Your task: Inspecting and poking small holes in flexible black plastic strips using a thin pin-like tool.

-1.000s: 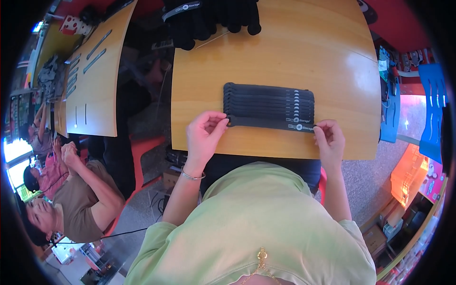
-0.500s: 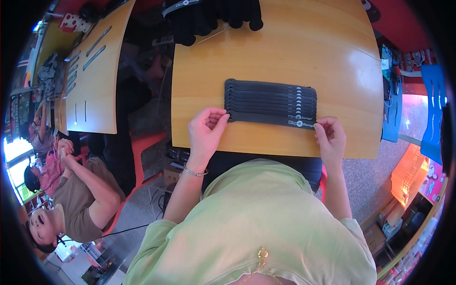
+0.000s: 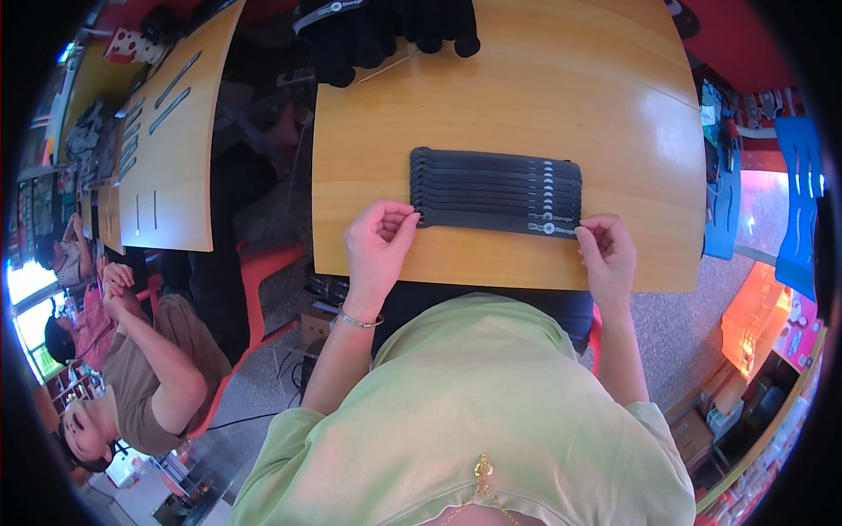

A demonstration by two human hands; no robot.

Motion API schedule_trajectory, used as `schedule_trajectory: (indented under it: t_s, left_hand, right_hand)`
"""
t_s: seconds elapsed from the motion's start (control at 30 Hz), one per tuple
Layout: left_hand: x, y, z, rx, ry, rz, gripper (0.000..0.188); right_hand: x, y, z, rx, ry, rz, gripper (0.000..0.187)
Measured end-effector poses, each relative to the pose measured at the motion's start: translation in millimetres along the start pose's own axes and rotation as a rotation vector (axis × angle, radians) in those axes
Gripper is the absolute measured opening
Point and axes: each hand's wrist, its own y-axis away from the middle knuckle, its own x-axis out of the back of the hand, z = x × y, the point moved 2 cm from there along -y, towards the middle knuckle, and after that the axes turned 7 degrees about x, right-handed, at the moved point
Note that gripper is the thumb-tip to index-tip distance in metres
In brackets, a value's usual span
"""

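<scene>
In front of me, a row of overlapping black straps (image 3: 482,188) with white printing near their right ends lies on the wooden table (image 3: 526,96). The straps form a fanned stack, each showing a narrow band, with rounded ends lined up at the left. My left hand (image 3: 379,241) pinches the left end of the nearest strap between thumb and forefinger. My right hand (image 3: 608,250) pinches that same strap at its right end. This strap lies along the near edge of the stack, with its face showing most fully.
A heap of black straps (image 3: 395,31) sits at the table's far left. On another table (image 3: 180,175) to the left lie several dark strips. A person in a brown shirt (image 3: 167,368) sits there on a red chair (image 3: 263,289). An orange crate (image 3: 752,320) stands at right.
Both hands keep their pinch on the nearest strap, which stays in place. The whole view has shifted slightly. The seated person at left has moved a little.
</scene>
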Motion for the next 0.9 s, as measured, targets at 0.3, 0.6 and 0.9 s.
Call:
schedule_trajectory:
  t_s: [0.3, 0.6, 0.9]
  left_hand:
    - [-0.3, 0.5, 0.4, -0.004, -0.012, -0.008, 0.006]
    - [-1.0, 0.1, -0.7, -0.028, -0.004, -0.010, 0.006]
    - [-0.6, -0.1, -0.4, -0.047, -0.024, -0.008, 0.006]
  right_hand:
    - [-4.6, -1.4, 2.5, 0.024, 0.131, 0.042, 0.012]
    - [-5.7, -1.6, 3.1, 0.020, 0.200, 0.080, 0.013]
    - [-7.4, -3.7, -1.4, 0.020, 0.244, 0.089, 0.014]
